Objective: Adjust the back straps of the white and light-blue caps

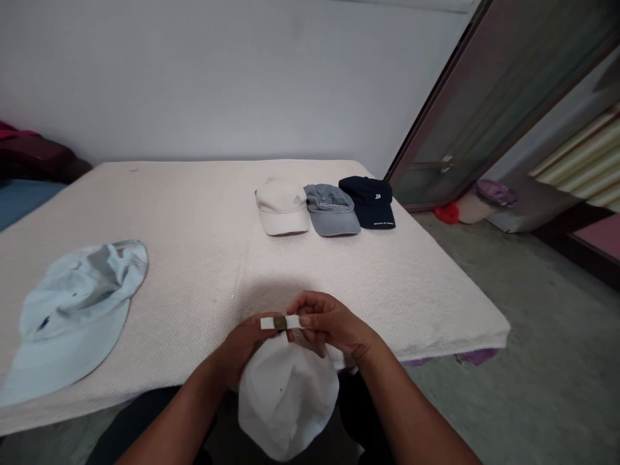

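My left hand [242,342] grips white cap [290,397], right hand [332,323] pinches its strap [293,321] — looks mid-adjustment. Three caps [333,218] already rowed far right; blue cap [77,316] untouched, near left.

- Cream baseball cap [278,199]: slanted-bar, Adidas-style logo [297,199].
- Navy baseball cap [361,188]: unclear white monogram [378,196]; brim lettering [383,223] too small to read.
- Pale blue baseball cap [80,323]: dark emblem [43,323].

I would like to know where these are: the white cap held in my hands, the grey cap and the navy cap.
White cap [288,400]: head view, on its crown.
Grey cap [334,222]: head view, on its brim.
Navy cap [364,196]: head view, on its crown.
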{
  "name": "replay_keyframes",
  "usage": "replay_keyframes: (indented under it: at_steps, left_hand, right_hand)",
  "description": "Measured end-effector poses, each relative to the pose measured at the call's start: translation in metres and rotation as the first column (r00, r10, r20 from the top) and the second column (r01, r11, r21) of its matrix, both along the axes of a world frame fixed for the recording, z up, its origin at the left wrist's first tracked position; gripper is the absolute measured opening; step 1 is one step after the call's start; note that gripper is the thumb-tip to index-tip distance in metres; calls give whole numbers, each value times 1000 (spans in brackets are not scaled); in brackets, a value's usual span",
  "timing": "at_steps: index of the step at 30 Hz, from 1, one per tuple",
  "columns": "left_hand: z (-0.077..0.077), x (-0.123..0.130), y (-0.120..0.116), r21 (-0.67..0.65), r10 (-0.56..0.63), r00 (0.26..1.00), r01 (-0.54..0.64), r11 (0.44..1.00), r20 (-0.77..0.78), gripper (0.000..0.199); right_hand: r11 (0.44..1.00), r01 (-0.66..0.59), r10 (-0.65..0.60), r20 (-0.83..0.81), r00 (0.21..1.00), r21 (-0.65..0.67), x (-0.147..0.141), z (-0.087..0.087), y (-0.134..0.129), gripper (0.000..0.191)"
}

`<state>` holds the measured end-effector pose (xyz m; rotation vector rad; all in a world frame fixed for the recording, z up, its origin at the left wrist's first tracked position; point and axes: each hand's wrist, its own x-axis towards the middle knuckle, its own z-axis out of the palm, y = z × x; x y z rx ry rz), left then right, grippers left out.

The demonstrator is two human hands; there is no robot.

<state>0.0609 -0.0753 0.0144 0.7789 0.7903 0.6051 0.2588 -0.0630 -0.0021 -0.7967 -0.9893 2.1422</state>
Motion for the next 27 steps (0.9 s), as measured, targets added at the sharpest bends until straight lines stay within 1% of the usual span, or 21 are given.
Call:
replay_keyframes:
  at_steps: [5, 7, 11, 15, 19, 24, 27]
  left_hand:
    - [5, 2, 0, 0, -58, 998, 58, 998, -10, 10]
    - [4, 2, 1, -4, -43, 999, 43, 999, 16, 11]
    - [2, 2, 2, -50, 34, 999, -33, 998, 37, 10]
    - [-3, 1, 1, -42, 28, 998, -25, 999, 55, 9]
    - [-7, -1, 0, -91, 35, 996, -27, 996, 88, 11]
    - [-5, 0, 1, -28, -1, 999, 2, 1000, 42, 6]
    - [-2, 1, 1, -19, -15, 1000, 15, 1000, 13, 6]
  right_hand:
    - [998, -54, 55, -38, 998, 21, -6, 0, -1, 26]
    - [1000, -23, 23, -24, 999, 6, -7, 2, 0, 24]
    - [999, 38, -38, 13, 999, -16, -8, 4, 3, 21]
    - [999, 45, -45, 19, 999, -19, -8, 3, 5, 21]
    - [999, 39, -39, -1, 999, 4, -8, 1, 4, 19]
    - [998, 12, -10, -26, 1000, 67, -8, -1, 2, 21]
    - [997, -14, 16, -21, 1000, 76, -6, -2, 2, 22]
